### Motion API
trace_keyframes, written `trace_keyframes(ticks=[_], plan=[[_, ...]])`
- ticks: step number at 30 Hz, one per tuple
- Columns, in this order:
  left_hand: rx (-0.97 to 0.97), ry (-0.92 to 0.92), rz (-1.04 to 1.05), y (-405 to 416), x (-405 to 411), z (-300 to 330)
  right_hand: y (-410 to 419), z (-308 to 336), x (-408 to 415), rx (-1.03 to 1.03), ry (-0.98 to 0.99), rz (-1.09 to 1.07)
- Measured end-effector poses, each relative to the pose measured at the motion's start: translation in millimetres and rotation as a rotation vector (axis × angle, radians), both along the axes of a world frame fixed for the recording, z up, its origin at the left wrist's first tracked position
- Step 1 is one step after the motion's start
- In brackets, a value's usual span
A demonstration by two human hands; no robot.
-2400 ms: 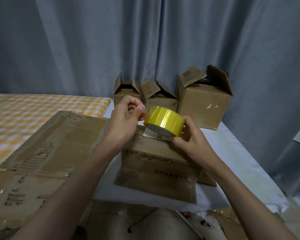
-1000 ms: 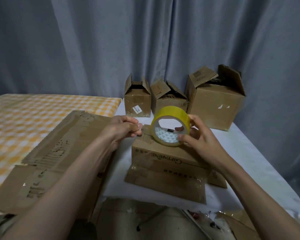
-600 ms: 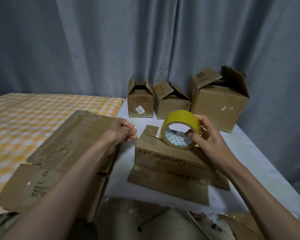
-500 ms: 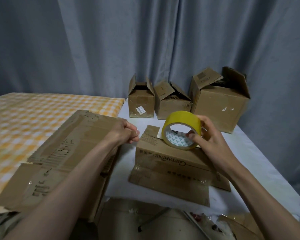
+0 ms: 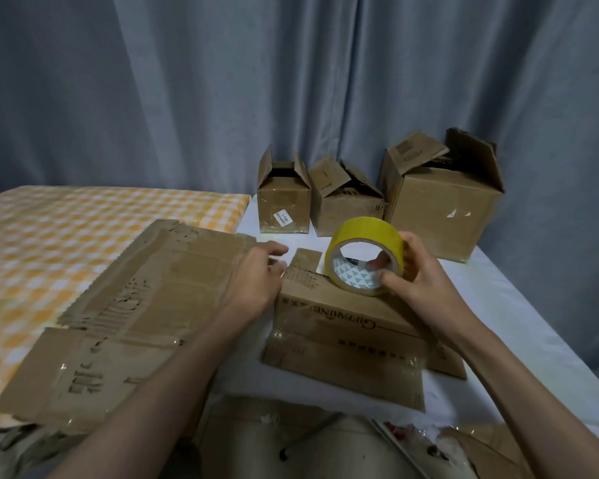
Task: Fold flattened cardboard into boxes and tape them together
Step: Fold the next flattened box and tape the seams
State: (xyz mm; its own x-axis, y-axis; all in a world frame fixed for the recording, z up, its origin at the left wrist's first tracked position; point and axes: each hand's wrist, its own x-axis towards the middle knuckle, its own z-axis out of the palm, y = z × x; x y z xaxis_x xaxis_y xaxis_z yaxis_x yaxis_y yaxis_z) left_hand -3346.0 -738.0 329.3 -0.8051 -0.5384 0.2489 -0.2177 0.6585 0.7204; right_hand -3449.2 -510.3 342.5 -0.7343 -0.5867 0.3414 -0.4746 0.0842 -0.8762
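Observation:
My right hand (image 5: 415, 278) grips a yellow tape roll (image 5: 367, 255), thumb on its near rim and a finger through its core, standing it on edge on top of a brown cardboard box (image 5: 343, 326) with printed lettering. That box lies in the middle of the white table (image 5: 519, 305). My left hand (image 5: 256, 274) hovers at the box's left end with fingers extended and relaxed, holding nothing. Whether it touches the box I cannot tell.
A stack of flattened cardboard (image 5: 125, 316) lies to the left, partly over an orange checked cloth (image 5: 66, 229). Three folded boxes with open flaps (image 5: 284, 198) (image 5: 346, 205) (image 5: 440, 202) stand at the back against a grey curtain. More cardboard and scraps lie below the table's front edge.
My left hand let go of the tape end and drew left, opening its fingers. My right hand turned the roll on edge and lowered it onto the box top.

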Motion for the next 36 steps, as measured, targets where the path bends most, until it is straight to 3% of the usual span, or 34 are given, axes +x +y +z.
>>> trace_keyframes(ticks=[2, 5, 12, 15, 18, 21, 30, 36], plan=[[-0.079, 0.054, -0.155, 10.3, 6.2, -0.1, -0.4, -0.8, 0.0, 0.026, -0.019, -0.015], [-0.224, -0.062, -0.313, 21.0, 12.7, -10.2, -0.8, 0.8, 0.4, -0.053, -0.046, 0.0], [-0.602, -0.163, -0.355, 17.2, 12.9, -17.3, -2.4, 6.0, 3.6, -0.058, 0.028, 0.024], [-0.729, -0.174, -0.372, 19.1, 11.5, -15.5, -3.3, 4.5, 1.6, 0.039, 0.04, 0.01], [-0.645, -0.086, -0.418, 27.2, 11.8, -15.5, -2.8, 0.1, -1.4, 0.163, 0.042, -0.03], [-0.578, -0.063, -0.413, 28.7, 12.9, -19.1, -0.6, 2.0, 0.7, 0.063, -0.012, -0.053], [-0.524, -0.064, -0.406, 27.9, 13.6, -21.7, 50.8, 22.5, -0.1, -0.045, 0.165, -0.273], [-0.632, -0.168, -0.434, 36.8, 15.7, -13.8, 74.2, 13.1, -8.8, -0.002, -0.005, -0.19]])
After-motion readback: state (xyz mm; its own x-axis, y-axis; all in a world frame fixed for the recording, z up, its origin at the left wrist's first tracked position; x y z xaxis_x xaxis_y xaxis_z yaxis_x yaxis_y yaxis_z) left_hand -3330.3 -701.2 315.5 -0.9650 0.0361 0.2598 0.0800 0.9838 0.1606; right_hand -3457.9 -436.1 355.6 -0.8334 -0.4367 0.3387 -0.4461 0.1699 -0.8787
